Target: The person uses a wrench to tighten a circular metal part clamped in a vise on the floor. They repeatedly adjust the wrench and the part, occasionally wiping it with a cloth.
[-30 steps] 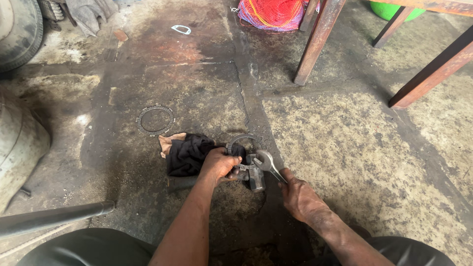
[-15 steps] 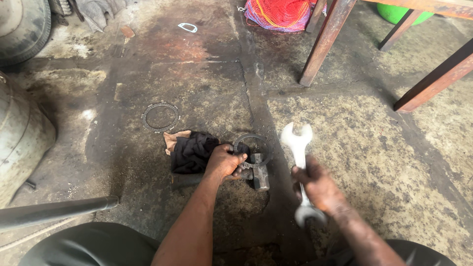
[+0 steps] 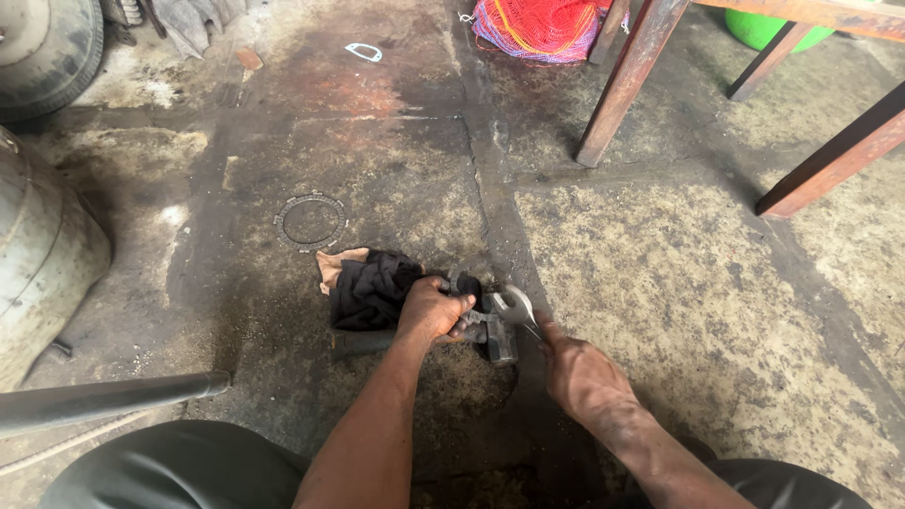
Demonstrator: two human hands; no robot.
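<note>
Right hand (image 3: 583, 375) grips a silver open-ended steel spanner (image 3: 516, 307), jaw set on a dark greasy metal part (image 3: 495, 332) on the oil-stained concrete floor (image 3: 660, 283) | left hand (image 3: 434, 311) clenched on the part, beside a black rag (image 3: 370, 287) | judgement: seat jaw squarely, pin part firmly | beyond: thin metal ring (image 3: 311, 220), brown wooden table leg (image 3: 630, 80)

Floor (image 3: 660, 283): stained, oily concrete, cracked.
Furniture: brown wooden legs (image 3: 630, 80) stood top right.
Left edge: tyre (image 3: 47, 47), grey drum (image 3: 38, 254).
Light: daylight, even.

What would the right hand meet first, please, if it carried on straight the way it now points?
Most likely the dark metal part that the left hand grips; the spanner in the right hand already reaches it, though depth is unclear.
</note>
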